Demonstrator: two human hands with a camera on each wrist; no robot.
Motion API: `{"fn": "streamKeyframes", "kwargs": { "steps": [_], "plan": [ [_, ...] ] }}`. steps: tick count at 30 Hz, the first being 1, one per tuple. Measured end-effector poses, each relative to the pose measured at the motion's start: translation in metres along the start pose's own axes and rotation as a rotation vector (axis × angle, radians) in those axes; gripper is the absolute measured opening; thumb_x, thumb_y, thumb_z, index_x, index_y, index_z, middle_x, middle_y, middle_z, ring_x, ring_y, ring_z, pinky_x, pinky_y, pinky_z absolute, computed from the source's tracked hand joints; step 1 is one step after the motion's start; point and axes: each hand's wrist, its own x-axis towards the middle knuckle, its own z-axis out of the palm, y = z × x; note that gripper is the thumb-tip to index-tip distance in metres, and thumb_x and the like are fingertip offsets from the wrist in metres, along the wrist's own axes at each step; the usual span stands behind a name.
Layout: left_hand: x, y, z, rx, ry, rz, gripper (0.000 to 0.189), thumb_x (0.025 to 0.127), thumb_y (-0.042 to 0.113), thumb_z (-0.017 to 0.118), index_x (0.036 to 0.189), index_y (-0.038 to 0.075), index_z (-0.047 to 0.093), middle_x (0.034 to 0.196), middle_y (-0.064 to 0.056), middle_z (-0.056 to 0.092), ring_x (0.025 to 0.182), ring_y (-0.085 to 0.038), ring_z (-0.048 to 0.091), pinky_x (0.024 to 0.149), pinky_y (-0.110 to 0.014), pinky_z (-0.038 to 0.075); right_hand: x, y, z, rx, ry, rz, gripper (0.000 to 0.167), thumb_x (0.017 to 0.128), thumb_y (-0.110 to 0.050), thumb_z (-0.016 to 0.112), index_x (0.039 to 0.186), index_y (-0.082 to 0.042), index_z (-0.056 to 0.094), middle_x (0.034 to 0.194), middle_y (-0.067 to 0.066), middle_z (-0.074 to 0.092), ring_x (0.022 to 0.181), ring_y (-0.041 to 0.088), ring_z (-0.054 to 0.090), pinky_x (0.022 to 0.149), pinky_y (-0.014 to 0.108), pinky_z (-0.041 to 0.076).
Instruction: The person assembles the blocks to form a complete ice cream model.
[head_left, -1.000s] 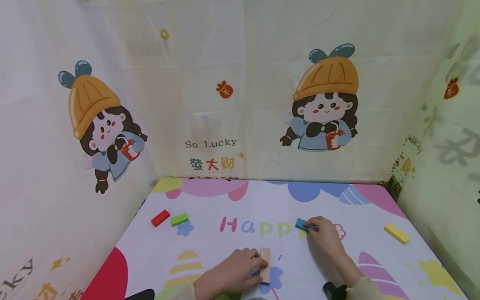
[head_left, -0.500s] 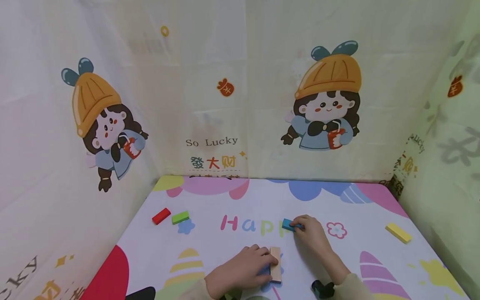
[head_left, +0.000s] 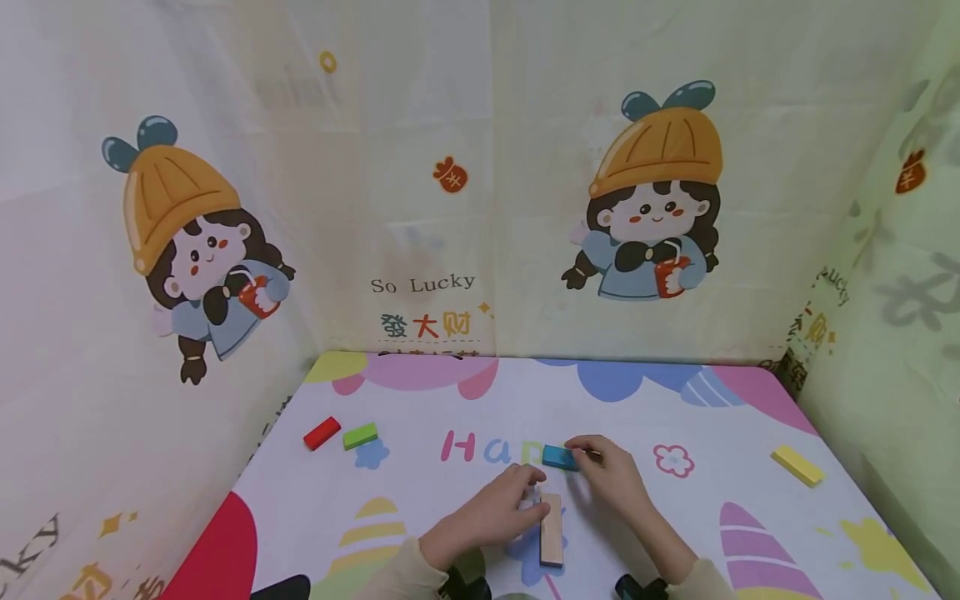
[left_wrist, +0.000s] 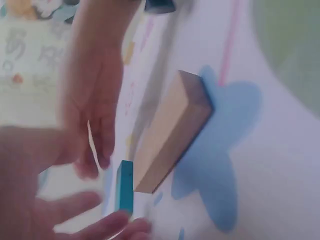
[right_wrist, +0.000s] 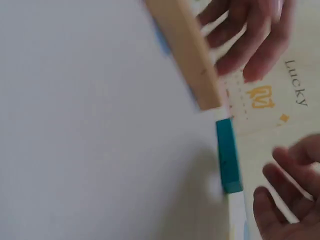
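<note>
A blue block [head_left: 559, 457] lies on the printed tabletop. My right hand [head_left: 611, 471] is at its right end; the right wrist view shows the loosely bent fingers [right_wrist: 272, 205] beside the block with a gap between. Nearer me, a longer plain wooden block [head_left: 551, 530] lies lengthwise, pointing away from me. My left hand [head_left: 495, 508] hovers at its left side, fingers spread and thumb by the block's edge. In the left wrist view nothing sits between that hand's fingers [left_wrist: 75, 207], and the wooden block [left_wrist: 170, 130] rests on the surface.
At the left lie a red block [head_left: 322, 433] and a green block [head_left: 361, 436]. A yellow block [head_left: 797, 465] lies far right. Printed cloth walls [head_left: 525, 317] enclose the table [head_left: 420, 483] at the back and sides. A black object [head_left: 281, 588] shows at the front left edge.
My right hand has brought the blue block leftward and then loosened its fingers from it. The wooden block shifted slightly right with my left hand, which has since lifted and spread its fingers.
</note>
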Motion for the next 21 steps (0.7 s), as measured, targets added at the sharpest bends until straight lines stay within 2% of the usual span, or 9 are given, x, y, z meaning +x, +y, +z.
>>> {"fn": "streamKeyframes", "kwargs": {
  "steps": [2,5,7,9,12,15,21],
  "plan": [
    [0.006,-0.002,0.0,-0.177,0.045,-0.053,0.049,0.102,0.035,0.062,0.142,0.01,0.052,0.138,-0.008,0.059,0.121,-0.021,0.061,0.102,-0.042,0.053,-0.004,-0.002,-0.007,0.168,-0.028,0.109,0.031,0.104,-0.015,0.058,0.133,-0.006,0.065,0.134,0.014,0.068,0.129,0.032,0.061,0.11,0.049,0.048],
    [0.015,-0.004,0.0,-0.385,0.099,-0.098,0.054,0.105,0.033,0.057,0.151,0.007,0.044,0.151,-0.015,0.052,0.138,-0.034,0.054,0.111,-0.054,0.046,-0.008,-0.006,-0.017,0.47,-0.106,0.258,0.05,0.11,-0.018,0.045,0.154,0.003,0.038,0.153,0.029,0.048,0.145,0.042,0.045,0.119,0.052,0.036],
    [0.02,-0.006,0.001,-0.487,0.116,-0.116,0.057,0.106,0.032,0.054,0.154,0.005,0.039,0.156,-0.017,0.047,0.144,-0.037,0.047,0.115,-0.057,0.04,-0.01,-0.007,-0.022,0.645,-0.164,0.344,0.056,0.111,-0.018,0.038,0.159,0.007,0.022,0.158,0.036,0.035,0.15,0.045,0.035,0.121,0.052,0.03],
    [0.025,-0.007,0.001,-0.555,0.126,-0.13,0.06,0.107,0.032,0.052,0.157,0.003,0.036,0.159,-0.019,0.044,0.147,-0.039,0.043,0.117,-0.057,0.037,-0.011,-0.008,-0.024,0.744,-0.197,0.405,0.059,0.111,-0.019,0.035,0.16,0.009,0.016,0.159,0.037,0.032,0.151,0.045,0.033,0.121,0.05,0.029],
    [0.03,-0.009,0.002,-0.658,0.121,-0.139,0.061,0.108,0.03,0.05,0.158,0.0,0.033,0.161,-0.022,0.041,0.148,-0.04,0.041,0.118,-0.054,0.037,-0.012,-0.009,-0.023,0.802,-0.22,0.445,0.06,0.111,-0.022,0.035,0.16,0.008,0.017,0.16,0.036,0.033,0.151,0.042,0.035,0.121,0.049,0.03],
    [0.032,-0.01,0.004,-0.724,0.093,-0.145,0.062,0.109,0.031,0.049,0.159,0.0,0.031,0.163,-0.021,0.038,0.15,-0.038,0.038,0.119,-0.052,0.035,-0.013,-0.009,-0.02,0.808,-0.242,0.433,0.06,0.111,-0.025,0.037,0.16,0.007,0.021,0.161,0.034,0.032,0.152,0.041,0.034,0.122,0.05,0.029],
    [0.028,-0.014,0.004,-0.711,0.047,-0.172,0.064,0.109,0.039,0.047,0.162,0.008,0.029,0.166,-0.014,0.036,0.153,-0.034,0.035,0.12,-0.052,0.034,-0.016,-0.008,-0.018,0.841,-0.275,0.403,0.06,0.11,-0.024,0.038,0.159,0.006,0.023,0.162,0.033,0.03,0.153,0.042,0.031,0.125,0.051,0.025]
  ]
}}
